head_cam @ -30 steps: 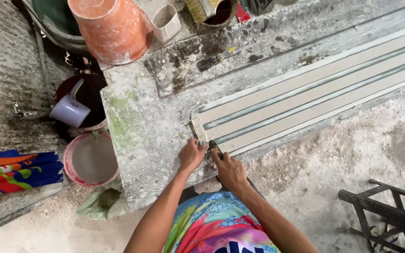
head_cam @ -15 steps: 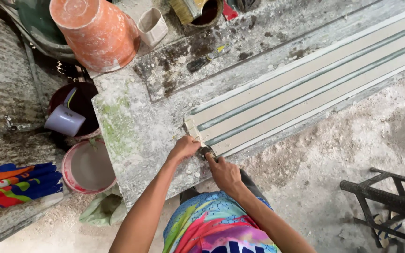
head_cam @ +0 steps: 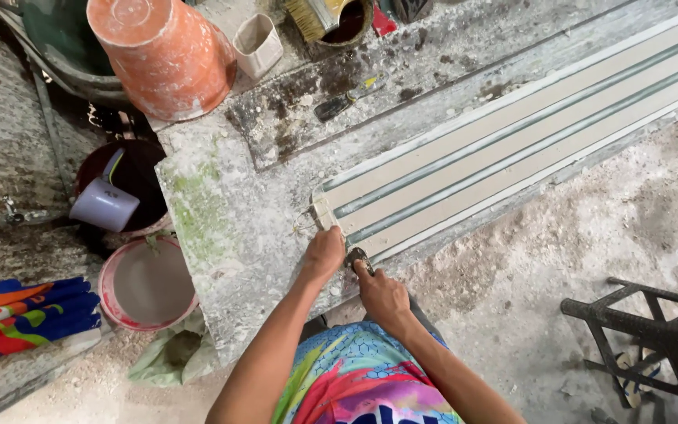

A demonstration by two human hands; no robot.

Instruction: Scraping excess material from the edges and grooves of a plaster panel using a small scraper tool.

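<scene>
Left hand (head_cam: 325, 253) fisted at the near end of the long cream plaster moulding (head_cam: 512, 149) on the grey workbench (head_cam: 221, 228); right hand (head_cam: 382, 294) pinching a small dark tool (head_cam: 357, 257).

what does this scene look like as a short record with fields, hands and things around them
left hand: resting at near end of long white moulding strip
right hand: pinching a small dark tool at the strip's end
surface: plaster-crusted workbench
on bench: upturned orange bucket, small scraper
left of bench: lavender mug, pink basin
right: dark stool
</scene>
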